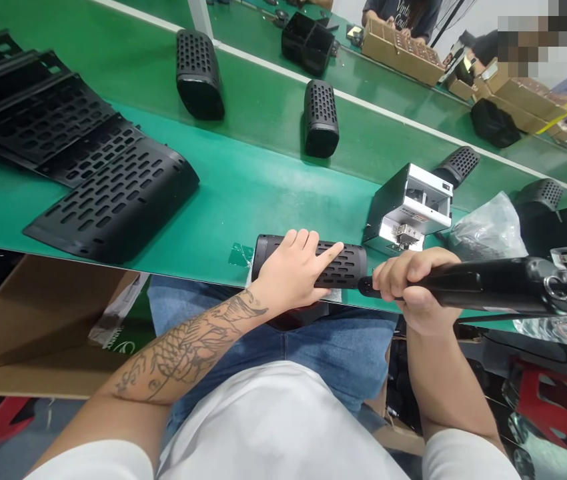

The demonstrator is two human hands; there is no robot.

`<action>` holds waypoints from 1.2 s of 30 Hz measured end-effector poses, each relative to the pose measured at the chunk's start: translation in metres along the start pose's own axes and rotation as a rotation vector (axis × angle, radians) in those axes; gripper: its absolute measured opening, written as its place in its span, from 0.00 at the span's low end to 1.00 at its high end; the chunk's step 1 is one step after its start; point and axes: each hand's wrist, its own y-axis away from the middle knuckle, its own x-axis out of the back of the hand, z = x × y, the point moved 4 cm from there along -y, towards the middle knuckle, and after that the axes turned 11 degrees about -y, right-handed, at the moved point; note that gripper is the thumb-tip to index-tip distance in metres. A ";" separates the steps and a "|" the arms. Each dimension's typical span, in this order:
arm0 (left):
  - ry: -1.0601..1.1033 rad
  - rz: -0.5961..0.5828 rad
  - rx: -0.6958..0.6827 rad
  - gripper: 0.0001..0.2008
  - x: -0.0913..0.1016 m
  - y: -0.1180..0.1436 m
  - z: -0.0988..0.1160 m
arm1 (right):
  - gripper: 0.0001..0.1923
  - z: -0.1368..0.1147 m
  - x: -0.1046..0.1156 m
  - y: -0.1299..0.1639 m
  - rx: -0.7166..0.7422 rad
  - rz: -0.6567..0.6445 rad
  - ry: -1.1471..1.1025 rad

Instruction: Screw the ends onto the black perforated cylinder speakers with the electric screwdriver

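A black housing (346,265) with slotted holes lies on its side at the near edge of the green bench. My left hand (296,267) grips it from above, index finger stretched along the slots and the other fingers over its far side. In my right hand (423,287) is a black electric screwdriver (493,283), held level with its nose at the housing's right end. Whether the bit touches a screw is hidden. Just beyond the right hand stands a silver-and-black screw feeder (408,210).
Slotted black panels (113,193) overlap at the left. Finished-looking housings (321,120) stand on the green conveyor (258,93) beyond a crumpled plastic bag (486,227). A cardboard box (28,320) is below left. Other people work across the line near cardboard trays (398,53).
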 end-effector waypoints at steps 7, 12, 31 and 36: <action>0.004 -0.038 0.003 0.50 0.001 -0.001 0.001 | 0.17 0.000 -0.003 0.005 0.000 -0.061 0.005; 0.034 -0.033 0.012 0.51 0.001 -0.001 0.002 | 0.19 0.002 -0.001 0.003 -0.006 -0.057 0.059; 0.021 -0.067 0.047 0.54 0.000 -0.005 0.012 | 0.30 -0.004 0.134 -0.041 0.412 0.590 0.482; 0.071 -0.029 0.002 0.57 0.008 0.009 -0.018 | 0.28 -0.006 0.120 -0.029 0.308 0.580 0.483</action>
